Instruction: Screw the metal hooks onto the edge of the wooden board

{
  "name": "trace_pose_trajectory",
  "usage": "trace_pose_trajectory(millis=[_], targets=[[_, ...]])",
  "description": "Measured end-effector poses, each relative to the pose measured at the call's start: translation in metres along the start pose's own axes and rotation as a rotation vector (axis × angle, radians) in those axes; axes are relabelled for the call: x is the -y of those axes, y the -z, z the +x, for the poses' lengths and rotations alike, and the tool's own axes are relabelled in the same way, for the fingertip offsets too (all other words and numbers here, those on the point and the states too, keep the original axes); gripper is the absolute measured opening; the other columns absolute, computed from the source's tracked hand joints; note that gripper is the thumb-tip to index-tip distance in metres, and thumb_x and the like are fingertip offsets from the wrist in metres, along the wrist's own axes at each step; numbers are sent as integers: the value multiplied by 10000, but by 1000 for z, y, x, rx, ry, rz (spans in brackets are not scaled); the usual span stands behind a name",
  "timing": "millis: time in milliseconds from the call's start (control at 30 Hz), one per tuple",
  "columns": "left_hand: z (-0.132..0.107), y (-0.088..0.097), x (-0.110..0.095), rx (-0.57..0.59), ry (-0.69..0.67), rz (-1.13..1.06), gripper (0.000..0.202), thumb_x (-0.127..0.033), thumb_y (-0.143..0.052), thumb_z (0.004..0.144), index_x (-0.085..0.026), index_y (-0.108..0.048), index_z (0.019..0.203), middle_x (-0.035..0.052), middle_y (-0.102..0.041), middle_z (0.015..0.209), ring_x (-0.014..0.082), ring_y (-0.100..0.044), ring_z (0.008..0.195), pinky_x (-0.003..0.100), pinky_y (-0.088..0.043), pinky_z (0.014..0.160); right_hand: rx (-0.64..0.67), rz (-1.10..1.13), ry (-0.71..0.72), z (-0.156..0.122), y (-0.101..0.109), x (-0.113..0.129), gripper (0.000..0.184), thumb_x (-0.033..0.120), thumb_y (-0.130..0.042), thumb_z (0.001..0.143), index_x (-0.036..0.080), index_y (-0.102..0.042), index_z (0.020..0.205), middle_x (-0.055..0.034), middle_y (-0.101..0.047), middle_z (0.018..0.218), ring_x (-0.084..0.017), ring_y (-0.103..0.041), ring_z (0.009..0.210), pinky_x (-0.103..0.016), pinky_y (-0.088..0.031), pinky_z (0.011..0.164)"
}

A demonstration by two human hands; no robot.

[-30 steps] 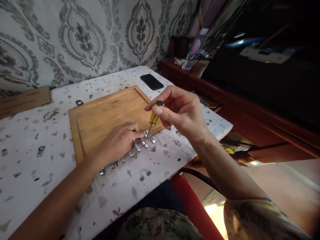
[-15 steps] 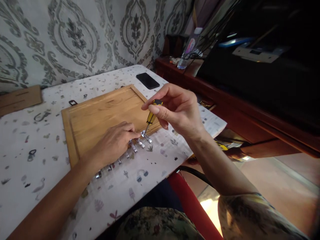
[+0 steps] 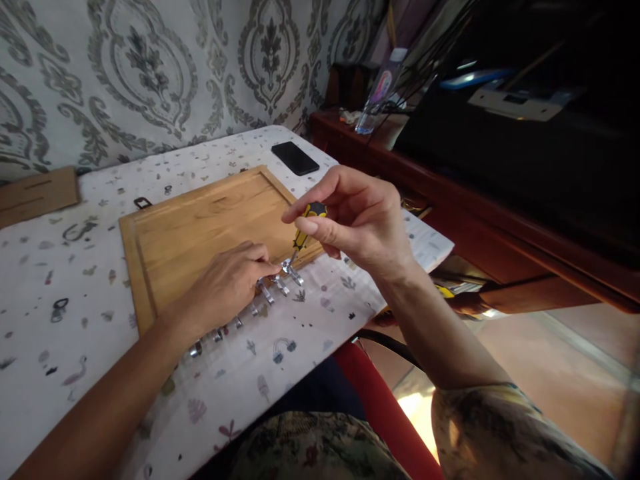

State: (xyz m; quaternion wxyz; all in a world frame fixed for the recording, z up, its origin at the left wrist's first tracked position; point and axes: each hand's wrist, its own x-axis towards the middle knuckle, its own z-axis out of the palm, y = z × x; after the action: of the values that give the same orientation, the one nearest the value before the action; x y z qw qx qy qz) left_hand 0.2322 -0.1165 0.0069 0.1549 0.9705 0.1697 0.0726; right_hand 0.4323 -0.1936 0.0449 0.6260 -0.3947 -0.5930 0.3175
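Note:
A framed wooden board (image 3: 200, 220) lies flat on the table. Along its near edge runs a silver metal hook rail (image 3: 267, 293), whose hooks stick out past the wood. My left hand (image 3: 227, 283) lies over the board with closed fingers gripping the rail close to its right end; the palm covers part of the rail. Between thumb and fingertips, my right hand (image 3: 357, 220) holds a small yellow-and-black screwdriver (image 3: 305, 230). The screwdriver slants down, its tip at the rail's right end just beside my left fingertips. Whether a screw sits under the tip is too small to tell.
A black phone (image 3: 295, 159) lies behind the board on the patterned tablecloth (image 3: 320, 333). Cardboard (image 3: 37, 197) sits at the far left. On the right, a dark wooden cabinet (image 3: 380, 160) carries a plastic bottle (image 3: 383, 90) and a large black screen (image 3: 540, 173).
The screwdriver handle has turned slightly in my right fingers, and that hand has shifted a little. My left hand stays on the rail. The whole view has moved slightly.

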Motion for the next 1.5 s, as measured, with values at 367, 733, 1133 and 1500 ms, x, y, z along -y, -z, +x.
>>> trace_pose_trajectory(millis=[367, 733, 1133, 1500], targets=[[-1, -3, 1, -23, -23, 8, 286, -57, -583, 977, -215, -802, 1070, 30, -661, 929, 192, -609, 901, 317, -435, 743, 83, -10, -7, -1, 5, 7, 203, 311, -878, 828, 164, -793, 938, 0, -775, 871, -18, -515, 448, -165, -413, 365], [-2, -3, 1, -39, -33, 9, 305, -34, -565, 967, -210, -799, 1050, 23, -651, 905, 189, -595, 883, 315, -420, 727, 129, -71, -68, 0, 9, 8, 334, 459, -866, 825, 223, -758, 1036, 7, -757, 810, -71, -540, 457, -215, -456, 363], [-1, -2, 0, -7, -7, 16, 309, -25, -577, 933, -215, -799, 1031, 33, -672, 950, 195, -612, 913, 322, -456, 751, 36, -84, -57, 0, 2, 3, 365, 501, -927, 739, 230, -706, 842, -28, -751, 829, -116, -605, 598, -222, -490, 405], [-2, -3, 2, -18, -44, 30, 312, -72, -528, 997, -211, -791, 1092, 44, -675, 950, 202, -616, 916, 328, -458, 752, 124, -91, -61, -1, 6, 6, 270, 439, -885, 805, 219, -782, 924, -14, -765, 818, -92, -563, 486, -245, -489, 387]])
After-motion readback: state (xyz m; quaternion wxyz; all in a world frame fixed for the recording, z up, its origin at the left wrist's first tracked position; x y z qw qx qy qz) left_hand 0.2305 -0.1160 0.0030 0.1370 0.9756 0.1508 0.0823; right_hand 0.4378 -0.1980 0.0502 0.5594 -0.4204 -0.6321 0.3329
